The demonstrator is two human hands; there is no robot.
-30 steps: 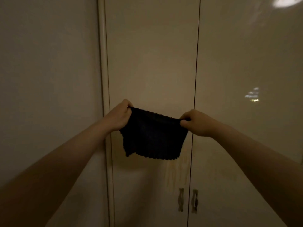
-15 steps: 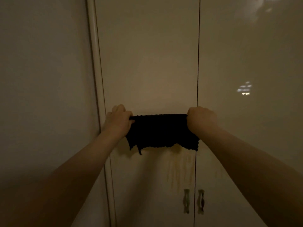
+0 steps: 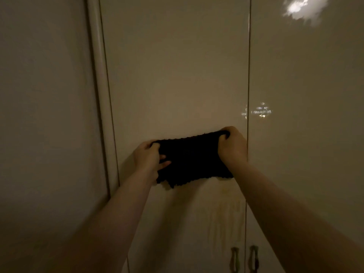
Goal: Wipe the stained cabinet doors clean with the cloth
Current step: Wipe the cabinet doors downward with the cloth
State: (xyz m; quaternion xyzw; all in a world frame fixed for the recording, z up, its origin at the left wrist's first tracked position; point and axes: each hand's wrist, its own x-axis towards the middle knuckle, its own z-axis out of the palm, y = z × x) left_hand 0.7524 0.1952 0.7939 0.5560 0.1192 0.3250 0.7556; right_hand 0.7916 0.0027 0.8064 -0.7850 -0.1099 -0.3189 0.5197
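The dark cloth (image 3: 192, 158) is stretched between the two hands in front of the left cabinet door (image 3: 173, 85), gathered into a shallow folded band; whether it already touches the glossy panel cannot be told in this dim light. The left hand (image 3: 147, 156) holds its left end, thumb and fingers curled round the bunched edge with two fingertips lying across the front of the fabric, so that grip is clamped on the cloth. The right hand (image 3: 233, 144) is fisted on the upper right corner, its grip likewise closed tight on the fabric, close to the seam (image 3: 248, 75) where the two doors meet. The wiping appears not to have begun in earnest: the brownish stain (image 3: 226, 215), a patch of streaks running down, sits just below the cloth on the left door beside the seam and looks untouched, and a fainter smear may carry over onto the right cabinet door (image 3: 307, 154), though that is hard to make out. So the judgement is that the cloth is being readied, and the whole stained area is left to clean. Lower down, two handles (image 3: 244, 260) stand side by side, one on each door. Both doors are closed, so nothing of what the cabinet holds can be seen. A pale frame post (image 3: 98, 95) borders the left door, with a plain wall (image 3: 43, 115) beyond it.
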